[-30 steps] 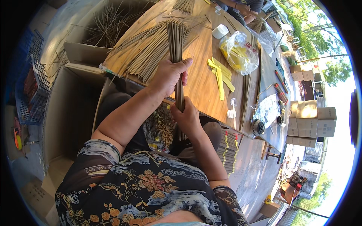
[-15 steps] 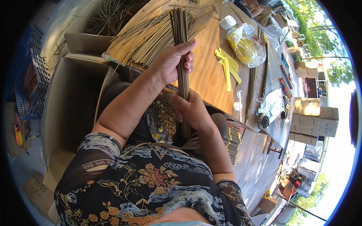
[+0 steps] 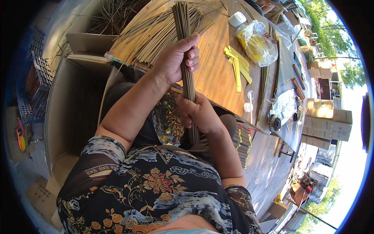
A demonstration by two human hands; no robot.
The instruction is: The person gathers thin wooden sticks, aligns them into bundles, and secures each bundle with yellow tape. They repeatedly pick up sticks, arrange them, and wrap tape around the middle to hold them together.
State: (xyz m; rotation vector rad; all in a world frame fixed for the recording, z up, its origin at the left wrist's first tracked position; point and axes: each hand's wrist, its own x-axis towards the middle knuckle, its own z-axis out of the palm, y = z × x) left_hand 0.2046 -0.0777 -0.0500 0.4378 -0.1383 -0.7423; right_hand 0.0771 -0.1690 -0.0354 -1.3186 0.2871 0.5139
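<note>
A long bundle of thin brown sticks (image 3: 182, 23), which look like incense sticks, stands nearly upright in front of me, its top leaning slightly left. My left hand (image 3: 177, 60) is closed round its upper part, thumb on the far side. Lower down, my right hand (image 3: 200, 114) wraps the same bundle, fingers curled around it. The bundle's bottom end reaches down to my lap. Beyond my left hand, many loose sticks (image 3: 154, 43) lie fanned on the wooden table (image 3: 212, 58). To the right are yellow paper strips (image 3: 237, 66).
An open cardboard box (image 3: 74, 113) stands at my left. On the table's right are a clear bag with yellow contents (image 3: 257, 43), a white jar (image 3: 237, 19) and a black tape roll (image 3: 274, 123). Banded stick bundles (image 3: 242, 146) lie below the table edge. Another person's hand (image 3: 267, 6) shows at the far side.
The bundle's top has tipped a little to the left and risen slightly, my left hand moving with it. Both hands keep their hold. The table's things appear slightly shifted right in view.
</note>
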